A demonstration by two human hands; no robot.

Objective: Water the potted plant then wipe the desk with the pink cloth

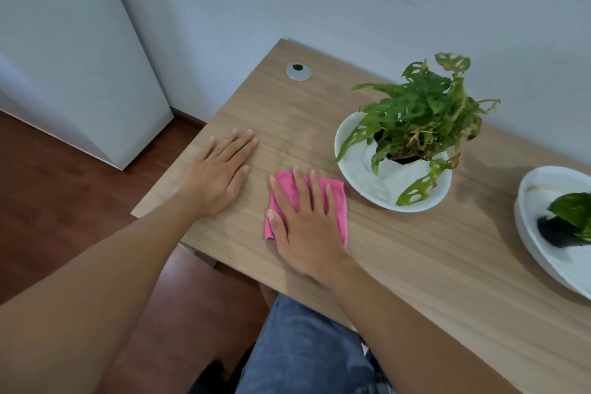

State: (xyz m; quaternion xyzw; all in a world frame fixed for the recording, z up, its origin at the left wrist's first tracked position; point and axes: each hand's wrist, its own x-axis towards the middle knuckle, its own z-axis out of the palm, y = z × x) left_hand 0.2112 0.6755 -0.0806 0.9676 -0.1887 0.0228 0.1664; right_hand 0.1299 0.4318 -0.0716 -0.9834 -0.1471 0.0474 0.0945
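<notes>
The pink cloth lies folded on the wooden desk, just left of the potted plant. My right hand presses flat on the cloth with fingers spread, covering most of it. My left hand rests palm down on the bare desk to the left, holding nothing. The potted plant has green holed leaves, some browning, and stands in a white pot inside a white bowl. No watering vessel is in view.
A second white bowl with a leafy plant is cut off at the right edge. A round metal cable grommet sits near the desk's back left corner. The desk's left edge drops to a wooden floor; a white cabinet stands at left.
</notes>
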